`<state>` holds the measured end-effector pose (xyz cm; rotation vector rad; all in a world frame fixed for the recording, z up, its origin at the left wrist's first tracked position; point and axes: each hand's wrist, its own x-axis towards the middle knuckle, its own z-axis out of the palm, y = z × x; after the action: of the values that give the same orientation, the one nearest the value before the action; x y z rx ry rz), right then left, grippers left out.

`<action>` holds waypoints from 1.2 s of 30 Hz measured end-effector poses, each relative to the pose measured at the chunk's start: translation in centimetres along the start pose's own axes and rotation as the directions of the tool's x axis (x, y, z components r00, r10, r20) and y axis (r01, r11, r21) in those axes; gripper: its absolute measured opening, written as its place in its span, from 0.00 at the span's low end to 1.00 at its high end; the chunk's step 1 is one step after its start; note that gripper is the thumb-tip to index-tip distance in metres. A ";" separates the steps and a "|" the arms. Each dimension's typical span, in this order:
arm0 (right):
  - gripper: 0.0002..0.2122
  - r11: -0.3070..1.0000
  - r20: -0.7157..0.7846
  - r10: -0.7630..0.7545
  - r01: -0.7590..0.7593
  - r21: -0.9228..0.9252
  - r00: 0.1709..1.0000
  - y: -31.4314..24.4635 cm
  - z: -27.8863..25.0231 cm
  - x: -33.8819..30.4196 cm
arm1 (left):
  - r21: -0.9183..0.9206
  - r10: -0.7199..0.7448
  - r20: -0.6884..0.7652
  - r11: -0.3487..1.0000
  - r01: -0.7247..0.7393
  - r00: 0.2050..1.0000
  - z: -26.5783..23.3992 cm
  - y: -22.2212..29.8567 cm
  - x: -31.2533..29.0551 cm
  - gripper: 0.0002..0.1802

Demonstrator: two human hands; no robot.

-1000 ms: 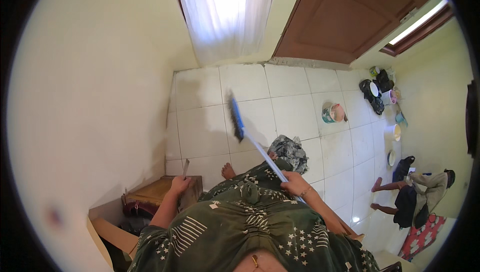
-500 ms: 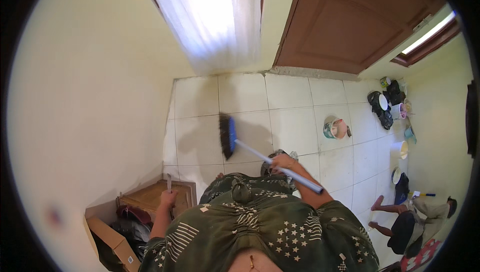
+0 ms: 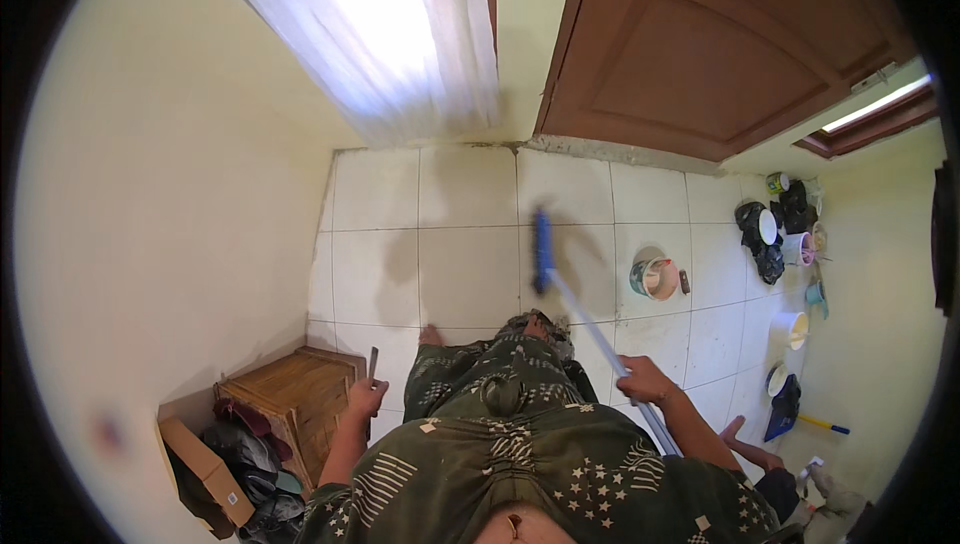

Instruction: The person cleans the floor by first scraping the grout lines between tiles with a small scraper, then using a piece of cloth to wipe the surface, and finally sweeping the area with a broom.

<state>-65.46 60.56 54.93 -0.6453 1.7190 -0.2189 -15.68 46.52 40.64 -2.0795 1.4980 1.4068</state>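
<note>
Wrapped around the pale handle of a broom (image 3: 590, 326), my right hand (image 3: 648, 382) is closed at my right side. The broom's blue head with dark bristles stands ahead of me on the white tiled floor, slightly blurred. My left hand (image 3: 367, 397) is closed around a narrow flat grey strip (image 3: 373, 362), which points upward; its exact kind I cannot make out. That hand is beside a wooden cabinet (image 3: 300, 376). A paint-smeared bucket (image 3: 640, 280) with things inside it stands on the floor to the right of the broom head.
Black plastic bags (image 3: 768, 262), a yellowish tub (image 3: 795, 329) and several containers line the right wall. Below them lies a tool with a yellow handle (image 3: 825, 424). Another person's leg (image 3: 745, 444) shows at lower right. A cardboard box (image 3: 212, 469) stands at lower left. A brown door (image 3: 700, 54) stands ahead.
The broom head has swung to the right over the tiles, and my right hand has moved right and nearer to me. My left hand still holds the strip, slightly farther right.
</note>
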 end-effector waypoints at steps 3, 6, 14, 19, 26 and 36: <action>0.18 0.993 0.254 -0.074 0.047 0.109 0.964 -5.0 3.7 6.6 | 0.110 0.132 0.076 0.984 -0.140 0.988 1.2 -1.2 1.0 0.23; 0.12 0.923 0.423 -0.040 0.196 -0.332 0.905 -8.5 10.5 18.7 | 0.223 0.048 0.150 0.972 -0.081 0.988 -0.4 -0.8 1.7 0.22; 0.03 0.766 0.497 -0.202 0.452 -0.456 0.844 -8.1 13.0 40.1 | 0.168 0.050 0.024 0.984 -0.053 0.998 -9.7 2.2 7.5 0.19; 0.04 0.845 0.165 -0.082 -0.019 0.535 0.983 -3.9 3.1 31.5 | 0.023 0.020 -0.071 1.000 -0.018 0.997 -12.8 -5.4 9.2 0.20; 0.04 0.843 -0.074 0.386 -0.319 0.433 0.919 3.1 -4.5 14.4 | 0.102 0.024 0.145 0.994 -0.039 0.989 -9.9 -2.0 15.4 0.21; 0.08 0.948 0.182 -0.146 0.190 -0.256 0.972 -10.5 4.8 15.3 | -0.517 -0.054 -0.153 0.855 -0.034 0.987 -11.0 15.1 10.9 0.15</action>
<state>-59.56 44.72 45.77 -0.9884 1.5511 -0.0465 -21.67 25.88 42.77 -2.5614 1.2494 1.8387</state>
